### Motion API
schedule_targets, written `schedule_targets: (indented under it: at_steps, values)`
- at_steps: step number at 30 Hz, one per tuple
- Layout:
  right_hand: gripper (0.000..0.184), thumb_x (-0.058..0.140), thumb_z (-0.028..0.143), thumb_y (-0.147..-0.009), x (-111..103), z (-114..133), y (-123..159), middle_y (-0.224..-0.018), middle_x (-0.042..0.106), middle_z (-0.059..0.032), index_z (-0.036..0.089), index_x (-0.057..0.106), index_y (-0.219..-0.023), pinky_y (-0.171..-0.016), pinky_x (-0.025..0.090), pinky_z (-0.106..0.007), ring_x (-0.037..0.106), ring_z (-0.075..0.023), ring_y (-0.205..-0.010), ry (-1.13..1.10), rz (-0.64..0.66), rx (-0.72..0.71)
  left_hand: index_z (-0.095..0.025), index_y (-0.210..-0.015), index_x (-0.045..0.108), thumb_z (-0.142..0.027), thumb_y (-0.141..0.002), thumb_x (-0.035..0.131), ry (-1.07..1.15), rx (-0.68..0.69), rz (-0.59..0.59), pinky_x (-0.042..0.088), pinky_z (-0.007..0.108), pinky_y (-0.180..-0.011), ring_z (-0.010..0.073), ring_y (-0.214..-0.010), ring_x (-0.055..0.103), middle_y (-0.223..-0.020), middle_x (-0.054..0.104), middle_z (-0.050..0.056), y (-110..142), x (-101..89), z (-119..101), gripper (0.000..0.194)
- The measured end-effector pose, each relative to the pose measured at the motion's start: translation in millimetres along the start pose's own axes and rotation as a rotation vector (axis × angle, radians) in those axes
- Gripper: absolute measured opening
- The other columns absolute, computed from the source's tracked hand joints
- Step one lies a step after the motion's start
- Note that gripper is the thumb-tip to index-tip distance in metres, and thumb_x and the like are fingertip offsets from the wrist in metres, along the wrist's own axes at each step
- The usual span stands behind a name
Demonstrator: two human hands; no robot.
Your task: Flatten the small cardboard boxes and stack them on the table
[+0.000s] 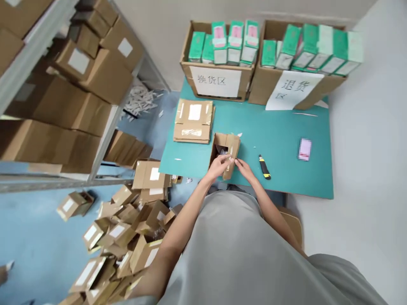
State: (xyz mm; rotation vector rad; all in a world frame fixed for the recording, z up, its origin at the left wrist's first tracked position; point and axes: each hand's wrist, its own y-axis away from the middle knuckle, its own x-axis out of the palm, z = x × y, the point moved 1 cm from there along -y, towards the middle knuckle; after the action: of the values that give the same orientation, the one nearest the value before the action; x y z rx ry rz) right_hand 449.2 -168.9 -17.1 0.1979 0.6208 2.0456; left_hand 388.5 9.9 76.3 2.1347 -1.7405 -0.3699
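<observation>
The small brown cardboard box with a strip of clear tape [233, 146] stands at the near edge of the teal surface [286, 144], directly in front of the person, its opening showing crumpled pale material [221, 151] inside. The left hand [217, 167] reaches across the opening, its fingers partly spread and extended onto the taped panel; whether the thumb grips anything cannot be told. The right hand [244, 169] has its thumb and index finger close together at that panel's right edge, and I cannot tell whether they pinch the tape or the card.

To work the panel well, the left fingers should brace the box near the fold while the right ones take a firm hold at the edge, using slow, even force; a sharp tug could tear the card or twist the box. Keeping the box's base fully on the surface would help, as it sits so near the edge. The black and yellow utility knife [264, 167] lies just to the right of the right hand, so that elbow and wrist are best kept from sweeping across it
</observation>
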Motion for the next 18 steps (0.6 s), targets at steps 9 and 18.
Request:
schedule_targets:
  at_steps: [9, 18]
  values:
    - [0.043, 0.073, 0.052, -0.098, -27, 26, 17, -0.129, 0.081, -0.0138, 0.023, 0.074, -0.13, -0.099, 0.058, -0.038, 0.079, -0.0301, -0.107, 0.316, -0.307, -0.047, -0.016, -0.122, 0.073, -0.031, -0.102, 0.058, -0.331, 0.07, 0.052, 0.049, 0.05, -0.119, 0.0295, -0.128, 0.067, -0.131, 0.074, 0.017, -58, 43.3, 38, 0.029]
    - [0.023, 0.048, 0.02, -0.1, -42, 33, 10, -0.092, 0.079, -0.0148, 0.019, 0.07, -0.096, -0.08, 0.048, -0.031, 0.073, -0.029, -0.087, 0.556, -0.454, 0.009, -0.021, -0.092, 0.078, -0.039, -0.115, 0.036, -0.997, 0.367, 0.194, 0.025, 0.056, -0.135, 0.0268, -0.103, 0.071, -0.098, 0.077, 0.01, -27, -9.0, 17, 0.05]
